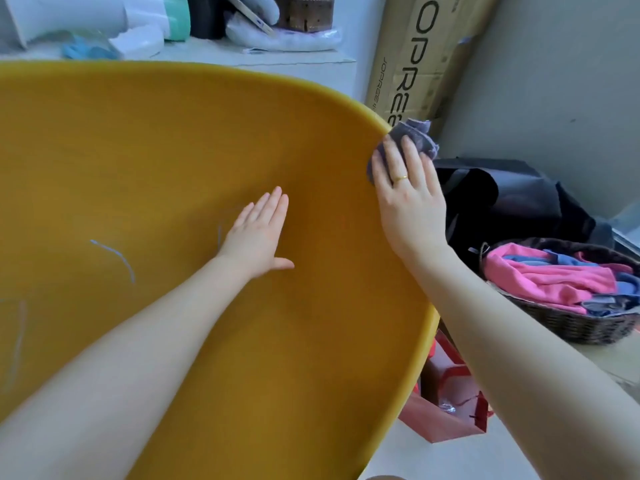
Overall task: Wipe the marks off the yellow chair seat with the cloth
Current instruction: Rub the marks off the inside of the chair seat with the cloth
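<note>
pressing a grey cloth (417, 136) onto the yellow chair seat (173, 150) rim at frame right, the right hand (410, 199) lies flat-fingered. blue marks (114, 258) lie far left, nearer the left hand (258, 237), resting flat and empty at centre.

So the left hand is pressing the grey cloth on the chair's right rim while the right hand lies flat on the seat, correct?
Not quite: the hands are swapped. In the head view the right hand presses the grey cloth on the chair's right rim, while the left hand lies flat on the seat.
</note>
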`<state>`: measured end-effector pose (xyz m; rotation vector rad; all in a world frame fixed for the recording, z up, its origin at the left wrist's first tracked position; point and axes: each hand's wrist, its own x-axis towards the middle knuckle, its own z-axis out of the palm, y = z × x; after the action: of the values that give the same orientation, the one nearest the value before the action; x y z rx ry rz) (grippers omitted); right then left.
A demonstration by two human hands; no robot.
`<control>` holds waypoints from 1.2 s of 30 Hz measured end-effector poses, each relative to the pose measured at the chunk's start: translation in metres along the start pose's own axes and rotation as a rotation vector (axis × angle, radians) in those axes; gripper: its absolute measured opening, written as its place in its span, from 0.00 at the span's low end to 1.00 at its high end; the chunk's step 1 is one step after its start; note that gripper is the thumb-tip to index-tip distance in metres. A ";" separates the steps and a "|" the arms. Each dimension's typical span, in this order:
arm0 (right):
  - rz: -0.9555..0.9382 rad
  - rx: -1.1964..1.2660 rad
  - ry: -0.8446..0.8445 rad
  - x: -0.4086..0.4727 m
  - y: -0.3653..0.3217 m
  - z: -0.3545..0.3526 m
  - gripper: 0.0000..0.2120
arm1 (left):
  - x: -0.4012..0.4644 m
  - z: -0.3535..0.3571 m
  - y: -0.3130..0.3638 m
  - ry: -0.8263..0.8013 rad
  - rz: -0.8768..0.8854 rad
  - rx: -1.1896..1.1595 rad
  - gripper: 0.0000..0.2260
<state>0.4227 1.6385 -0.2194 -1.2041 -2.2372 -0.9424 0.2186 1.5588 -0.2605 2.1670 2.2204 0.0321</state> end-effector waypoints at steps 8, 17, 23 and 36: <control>0.053 0.079 -0.058 -0.008 -0.019 0.005 0.19 | -0.002 0.006 -0.001 0.041 -0.011 -0.020 0.48; -0.169 0.495 -0.470 -0.028 -0.131 0.055 0.23 | -0.021 0.046 -0.051 -0.085 -0.250 0.061 0.54; -0.320 0.487 -0.447 -0.035 -0.144 0.067 0.21 | -0.021 0.058 -0.064 -0.112 -0.372 0.165 0.61; -0.126 0.508 -0.324 0.032 -0.139 0.075 0.25 | -0.015 0.054 -0.097 -0.166 -0.273 0.266 0.63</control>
<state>0.2847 1.6567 -0.2998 -1.0393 -2.6080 -0.1888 0.1245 1.5405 -0.3180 1.8675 2.5163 -0.4577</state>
